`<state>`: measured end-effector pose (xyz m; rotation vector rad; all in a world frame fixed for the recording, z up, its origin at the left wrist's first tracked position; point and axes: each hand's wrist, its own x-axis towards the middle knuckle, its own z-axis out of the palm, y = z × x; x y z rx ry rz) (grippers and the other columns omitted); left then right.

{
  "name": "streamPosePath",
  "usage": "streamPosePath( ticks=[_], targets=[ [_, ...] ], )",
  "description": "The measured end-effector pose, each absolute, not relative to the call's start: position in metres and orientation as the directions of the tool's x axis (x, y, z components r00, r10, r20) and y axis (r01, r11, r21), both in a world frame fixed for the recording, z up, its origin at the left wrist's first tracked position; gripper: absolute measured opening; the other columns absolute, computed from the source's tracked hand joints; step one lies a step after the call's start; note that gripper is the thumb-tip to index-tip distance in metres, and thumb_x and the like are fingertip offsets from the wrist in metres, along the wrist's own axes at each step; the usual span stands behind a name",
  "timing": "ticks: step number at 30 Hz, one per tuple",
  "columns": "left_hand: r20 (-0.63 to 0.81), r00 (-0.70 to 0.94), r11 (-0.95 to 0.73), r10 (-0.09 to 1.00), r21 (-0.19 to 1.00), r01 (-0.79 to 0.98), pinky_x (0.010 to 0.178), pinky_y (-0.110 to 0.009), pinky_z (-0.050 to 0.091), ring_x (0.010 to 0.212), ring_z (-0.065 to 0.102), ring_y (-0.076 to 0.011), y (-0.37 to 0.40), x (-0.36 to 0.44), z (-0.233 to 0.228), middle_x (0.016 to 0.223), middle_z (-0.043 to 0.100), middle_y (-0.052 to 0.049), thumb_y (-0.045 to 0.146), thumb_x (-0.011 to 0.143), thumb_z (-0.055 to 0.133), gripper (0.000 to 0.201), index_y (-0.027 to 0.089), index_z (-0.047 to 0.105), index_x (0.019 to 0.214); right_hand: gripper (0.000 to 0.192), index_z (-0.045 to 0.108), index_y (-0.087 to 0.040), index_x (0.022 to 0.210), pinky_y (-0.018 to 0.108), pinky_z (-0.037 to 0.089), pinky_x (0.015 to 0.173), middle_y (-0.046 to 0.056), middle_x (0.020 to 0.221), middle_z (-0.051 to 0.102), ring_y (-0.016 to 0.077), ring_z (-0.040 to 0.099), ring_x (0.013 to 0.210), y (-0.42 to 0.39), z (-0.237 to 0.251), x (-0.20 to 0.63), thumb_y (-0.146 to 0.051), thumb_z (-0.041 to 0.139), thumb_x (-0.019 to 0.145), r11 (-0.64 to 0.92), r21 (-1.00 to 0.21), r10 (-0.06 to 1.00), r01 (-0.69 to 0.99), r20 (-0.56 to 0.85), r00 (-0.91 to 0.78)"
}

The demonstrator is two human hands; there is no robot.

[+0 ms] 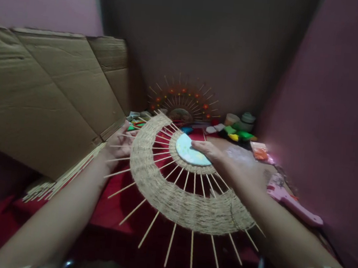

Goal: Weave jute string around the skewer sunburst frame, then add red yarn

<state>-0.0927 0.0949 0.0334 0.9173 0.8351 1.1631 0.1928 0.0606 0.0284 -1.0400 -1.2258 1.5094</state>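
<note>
the woven stick fan [187,203] lies at centre over the red cloth [109,212], skewer tips radiating toward 6 o'clock. the left hand [121,141] pinches its rim at 9 o'clock, fingers closed on the weave; the right hand [207,150] rests flat, fingers loose, on the pale hub disc [187,151]. it looks light, springy and brittle at the bare sticks; better gripped by the woven band. a bundle of spare skewers [62,177] lies toward 8 o'clock.

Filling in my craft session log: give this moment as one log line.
left hand: grips rim of woven straw-and-stick sunburst wheel | right hand: flat on its pale round centre disc | surface: red cloth
</note>
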Motion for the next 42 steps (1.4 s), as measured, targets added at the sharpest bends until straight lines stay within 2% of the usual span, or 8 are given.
streamPosePath(
  ticks=[6, 13, 17, 21, 25, 29, 34, 42],
  targets=[
    [-0.109, 0.171, 0.109, 0.979, 0.994, 0.008, 0.060, -0.024, 0.050, 0.064, 0.061, -0.0138, 0.090, -0.139, 0.044, 0.074, 0.068, -0.004, 0.020, 0.073, 0.065, 0.022, 0.011, 0.063, 0.092, 0.016, 0.070, -0.015, 0.085, 0.015, 0.039, 0.035, 0.003, 0.063, 0.068, 0.0075, 0.053, 0.042, 0.076, 0.016, 0.185, -0.026, 0.068, 0.074, -0.090, -0.996, 0.890, -0.018, -0.072, -0.451],
    [0.201, -0.145, -0.161, 0.969, 0.955, 0.249, 0.069, -0.019, 0.047, 0.071, 0.055, -0.0085, 0.092, -0.146, 0.052, 0.072, 0.063, 0.007, 0.032, 0.075, 0.067, 0.023, 0.017, 0.061, 0.092, 0.009, 0.072, -0.016, 0.080, 0.015, 0.039, 0.041, 0.000, 0.061, 0.067, 0.0062, 0.052, 0.046, 0.090, 0.009, 0.172, -0.019, 0.069, 0.072, 0.024, -0.994, 0.894, 0.104, -0.025, -0.447],
    [0.367, 0.105, -0.378, 0.924, 0.840, 0.388, 0.077, -0.027, 0.048, 0.076, 0.057, -0.0129, 0.080, -0.110, 0.054, 0.079, 0.066, 0.001, 0.034, 0.070, 0.071, 0.030, 0.015, 0.066, 0.093, 0.010, 0.072, -0.016, 0.082, 0.017, 0.043, 0.053, 0.000, 0.070, 0.068, 0.0069, 0.055, 0.056, 0.092, 0.022, 0.176, -0.014, 0.067, 0.073, 0.246, -0.921, 0.923, 0.301, 0.128, -0.363],
    [0.251, 0.491, -0.476, 0.834, 0.777, 0.413, 0.075, -0.028, 0.049, 0.082, 0.061, -0.0179, 0.067, -0.073, 0.048, 0.087, 0.068, -0.004, 0.036, 0.068, 0.070, 0.023, 0.018, 0.070, 0.083, 0.014, 0.071, -0.015, 0.087, 0.020, 0.041, 0.052, -0.001, 0.062, 0.064, 0.0075, 0.052, 0.052, 0.066, 0.053, 0.209, -0.014, 0.061, 0.078, 0.369, -0.796, 0.904, 0.480, 0.187, -0.384],
    [0.089, 0.735, -0.578, 0.672, 0.684, 0.445, 0.072, -0.027, 0.048, 0.080, 0.060, -0.0190, 0.055, -0.046, 0.035, 0.084, 0.067, -0.004, 0.038, 0.073, 0.065, 0.020, 0.022, 0.070, 0.084, 0.018, 0.072, -0.019, 0.086, 0.019, 0.043, 0.059, 0.001, 0.077, 0.068, 0.0107, 0.057, 0.068, 0.022, 0.072, 0.251, -0.011, 0.065, 0.071, 0.426, -0.742, 0.866, 0.518, 0.170, -0.469],
    [0.030, 0.792, -0.602, 0.610, 0.667, 0.439, 0.076, -0.029, 0.047, 0.084, 0.059, -0.0200, 0.042, -0.031, 0.030, 0.089, 0.066, -0.004, 0.038, 0.079, 0.059, 0.022, 0.023, 0.067, 0.091, 0.032, 0.072, -0.023, 0.092, 0.018, 0.043, 0.056, 0.000, 0.081, 0.067, 0.0110, 0.057, 0.068, -0.007, 0.058, 0.271, -0.007, 0.065, 0.066, 0.434, -0.708, 0.840, 0.557, 0.095, -0.534],
    [0.121, 0.824, -0.708, 0.553, 0.589, 0.389, 0.081, -0.030, 0.045, 0.089, 0.056, -0.0191, 0.038, -0.020, 0.037, 0.098, 0.062, -0.006, 0.036, 0.084, 0.053, 0.021, 0.023, 0.065, 0.095, 0.024, 0.073, -0.022, 0.075, 0.020, 0.045, 0.060, -0.001, 0.073, 0.067, 0.0108, 0.059, 0.066, -0.009, 0.031, 0.268, -0.003, 0.058, 0.071, 0.396, -0.701, 0.879, 0.593, 0.102, -0.465],
    [0.153, 0.894, -0.889, 0.421, 0.263, 0.374, 0.081, -0.032, 0.038, 0.090, 0.050, -0.0188, 0.050, 0.024, 0.050, 0.099, 0.058, -0.006, 0.037, 0.088, 0.048, 0.025, 0.022, 0.062, 0.100, 0.013, 0.073, -0.018, 0.075, 0.018, 0.047, 0.054, 0.000, 0.067, 0.069, 0.0099, 0.062, 0.059, -0.009, 0.034, 0.282, -0.012, 0.061, 0.075, 0.211, -0.892, 0.960, 0.401, 0.112, -0.256]
  ],
)
